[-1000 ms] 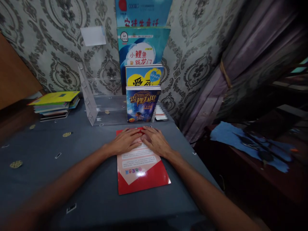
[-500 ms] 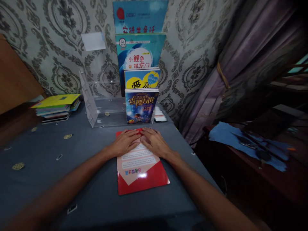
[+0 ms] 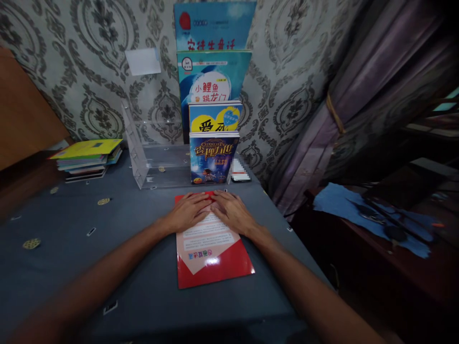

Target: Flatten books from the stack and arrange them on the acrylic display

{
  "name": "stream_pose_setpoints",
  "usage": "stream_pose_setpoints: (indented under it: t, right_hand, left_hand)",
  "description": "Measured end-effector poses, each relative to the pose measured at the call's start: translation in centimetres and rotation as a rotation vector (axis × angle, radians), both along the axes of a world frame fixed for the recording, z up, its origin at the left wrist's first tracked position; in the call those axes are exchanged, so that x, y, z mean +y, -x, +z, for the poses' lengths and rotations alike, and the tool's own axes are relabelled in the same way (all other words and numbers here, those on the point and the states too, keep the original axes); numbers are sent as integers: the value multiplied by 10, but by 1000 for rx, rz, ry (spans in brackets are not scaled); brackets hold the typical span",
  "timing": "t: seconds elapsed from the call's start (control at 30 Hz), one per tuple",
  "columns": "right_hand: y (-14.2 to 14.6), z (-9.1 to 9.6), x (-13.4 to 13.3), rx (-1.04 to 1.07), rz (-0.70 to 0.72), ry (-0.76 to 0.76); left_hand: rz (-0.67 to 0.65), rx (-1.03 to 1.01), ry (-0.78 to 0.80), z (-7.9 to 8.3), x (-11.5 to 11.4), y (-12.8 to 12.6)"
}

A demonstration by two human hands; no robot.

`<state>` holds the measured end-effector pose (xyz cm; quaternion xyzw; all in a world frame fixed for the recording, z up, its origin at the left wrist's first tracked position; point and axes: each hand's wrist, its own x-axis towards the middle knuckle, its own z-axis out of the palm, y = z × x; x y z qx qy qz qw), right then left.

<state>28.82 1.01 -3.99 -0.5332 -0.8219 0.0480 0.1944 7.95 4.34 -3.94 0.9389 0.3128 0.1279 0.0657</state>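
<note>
A thin red book [image 3: 215,267] with a pale printed panel lies flat on the blue-grey tablecloth. Both hands rest palm down on its far half. On its left side lies my left hand [image 3: 189,211], fingers stretched toward the middle. My right hand [image 3: 234,212] covers the far right part, its fingers also stretched out, the fingertips of both hands close together. Just beyond the hands, a dark blue book [image 3: 213,160] stands at the front of a clear tiered rack [image 3: 134,148]. Behind it rise a yellow-and-blue book [image 3: 215,118], a teal book [image 3: 213,76] and a taller blue book [image 3: 215,24].
To the left at the back sits a stack of books [image 3: 89,157] topped with yellow. A partly pixelated item [image 3: 240,171] lies right of the rack. Past the table's right edge are a purple curtain [image 3: 315,124] and a dark red surface bearing a blue cloth [image 3: 344,208].
The whole view has shifted slightly, so everything appears a little farther right. Both hands stay flat on the red book, which has not visibly moved on the table.
</note>
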Motion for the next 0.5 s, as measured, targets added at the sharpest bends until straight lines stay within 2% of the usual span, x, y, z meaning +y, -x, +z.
stream_pose_setpoints:
  t: [0.37,0.5]
  right_hand:
    - [-3,3,2,119,35,-23]
    - [-3,5,2,147,-13,-28]
  left_hand:
    - [4,22,14,3,0,0]
    - [-7,34,15,3,1,2]
